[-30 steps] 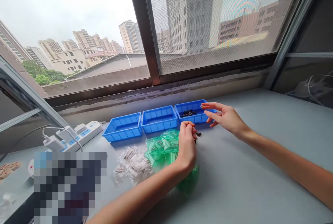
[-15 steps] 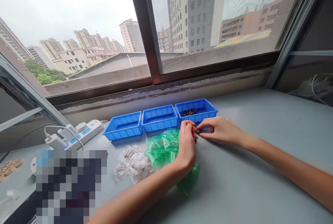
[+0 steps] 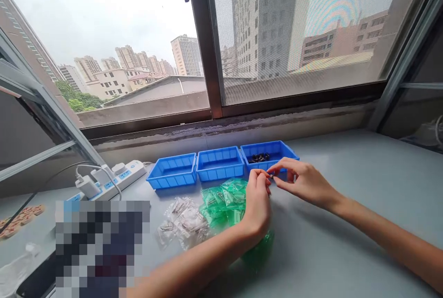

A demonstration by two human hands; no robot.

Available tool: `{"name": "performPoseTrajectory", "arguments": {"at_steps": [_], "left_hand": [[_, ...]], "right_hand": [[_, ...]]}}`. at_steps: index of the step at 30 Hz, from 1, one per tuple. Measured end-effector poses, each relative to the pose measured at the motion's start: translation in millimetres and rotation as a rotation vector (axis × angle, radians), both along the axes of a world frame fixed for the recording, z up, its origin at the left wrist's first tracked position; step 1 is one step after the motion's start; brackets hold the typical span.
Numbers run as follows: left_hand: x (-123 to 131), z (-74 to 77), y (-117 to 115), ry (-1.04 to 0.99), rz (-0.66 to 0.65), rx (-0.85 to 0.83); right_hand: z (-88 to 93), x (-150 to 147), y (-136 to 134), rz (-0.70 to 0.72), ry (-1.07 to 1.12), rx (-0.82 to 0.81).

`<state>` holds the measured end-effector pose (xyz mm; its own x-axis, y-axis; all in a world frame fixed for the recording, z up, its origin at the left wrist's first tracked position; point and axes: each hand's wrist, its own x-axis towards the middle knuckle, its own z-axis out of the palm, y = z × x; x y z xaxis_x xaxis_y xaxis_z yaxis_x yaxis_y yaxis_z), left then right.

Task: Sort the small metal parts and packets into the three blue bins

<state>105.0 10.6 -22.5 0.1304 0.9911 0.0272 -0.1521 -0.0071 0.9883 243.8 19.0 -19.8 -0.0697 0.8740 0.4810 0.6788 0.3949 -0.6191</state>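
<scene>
My left hand (image 3: 259, 201) is closed in front of the right blue bin, its fingertips pinched around something small and dark that they mostly hide. My right hand (image 3: 304, 180) meets it from the right, thumb and forefinger closing on a tiny dark piece (image 3: 272, 176) too small to name. Just behind both hands stands the right blue bin (image 3: 290, 155), with several small black parts (image 3: 259, 157) inside. Green plastic packets (image 3: 221, 201) lie in a heap under and beside my left wrist. To their left is a pile of clear packets (image 3: 188, 222) with pale contents.
Two more blue bins, a middle one (image 3: 221, 172) and a left one (image 3: 173, 180), stand in the row. A power strip (image 3: 129, 173) with plugs and cables lies at left, near a pixelated object (image 3: 104, 247). Window frames (image 3: 216, 111) rise behind the table (image 3: 346, 247).
The camera view has shifted, so everything sits slightly lower and further right. My right thumb and fingers are spread a little wider. My left hand keeps its pinched pose.
</scene>
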Motion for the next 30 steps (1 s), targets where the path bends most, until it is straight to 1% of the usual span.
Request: {"name": "performPoseTrajectory", "arguments": {"at_steps": [2,4,6,8,13,21,25,30], "left_hand": [[-1.2,-0.4,-0.8,0.008,-0.021,0.012],[-2.3,-0.6,-1.6,0.023,-0.051,0.038],[-3.1,-0.7,-2.0,0.036,-0.071,0.068],[-3.5,-1.0,-1.9,0.038,-0.071,0.081],[-4.1,-2.9,0.0,0.023,-0.06,0.083],[-2.9,-1.8,1.5,-0.018,-0.051,0.038],[-2.3,-0.9,1.9,-0.033,-0.036,0.012],[-3.7,-2.2,2.8,0.029,-0.036,0.039]], "right_hand": [[-1.1,-0.5,0.9,0.005,0.182,-0.031],[-2.1,-0.9,2.0,0.011,0.336,-0.102],[-1.8,-2.0,2.3,0.022,0.436,-0.173],[0.6,-4.4,1.1,0.041,0.488,-0.215],[7.6,-11.6,-3.8,0.071,0.492,-0.277],[-1.6,-18.2,-2.8,0.093,0.497,-0.202],[-1.4,-20.0,-5.0,0.086,0.496,-0.213],[1.8,-21.3,-8.8,0.062,0.5,-0.238]]}}
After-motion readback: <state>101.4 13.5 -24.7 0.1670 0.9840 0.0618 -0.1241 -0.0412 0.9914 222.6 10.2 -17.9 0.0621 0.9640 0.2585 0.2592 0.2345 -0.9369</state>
